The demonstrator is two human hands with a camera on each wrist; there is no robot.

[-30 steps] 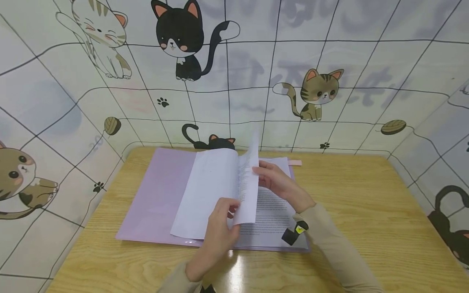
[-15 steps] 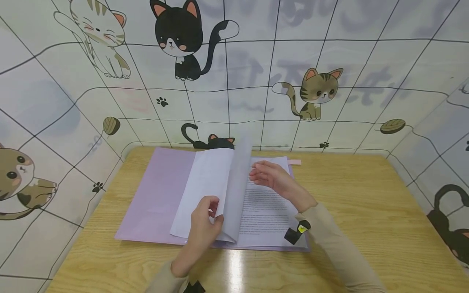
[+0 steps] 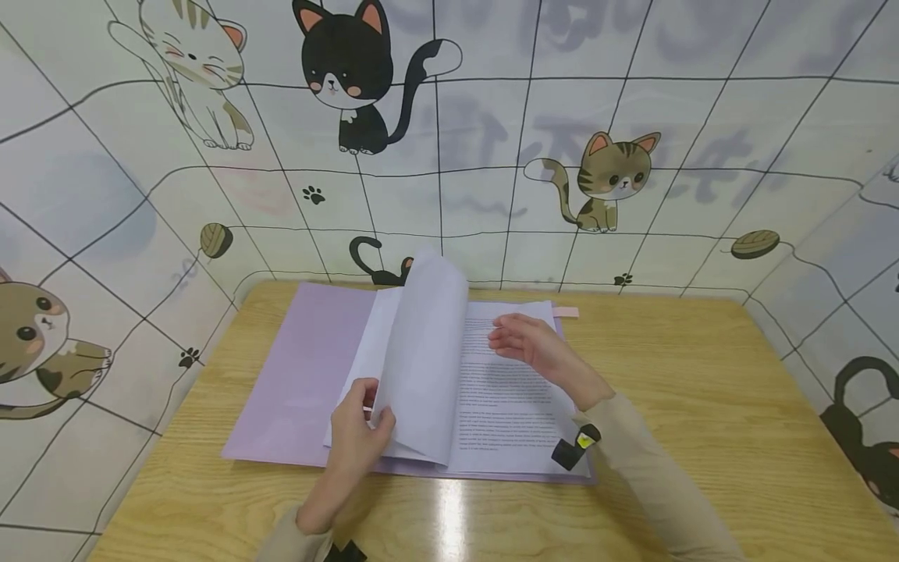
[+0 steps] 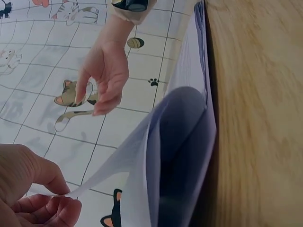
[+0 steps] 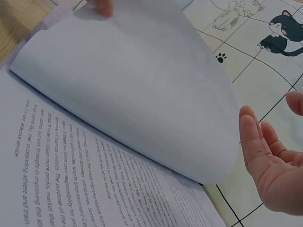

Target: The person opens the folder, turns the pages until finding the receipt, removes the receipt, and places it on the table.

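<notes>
A purple folder lies spread on the table with white printed sheets inside. My left hand pinches the edge of a lifted sheet between thumb and fingers; the sheet curves up and over toward the left, its blank side showing. In the left wrist view, the thumb and fingers of the left hand meet on that thin edge. My right hand hovers over the right-hand page of printed text, fingers loosely extended and holding nothing. The right wrist view shows the right hand beside the curved sheet.
A pink tab sticks out at the folder's upper right. The wooden table meets a cat-patterned wall covering at the back and sides. Black wrist straps sit over beige sleeves.
My left hand has moved left, drawing the sheet over from the right side. The right hand has let go of the sheet and stays above the printed page.
</notes>
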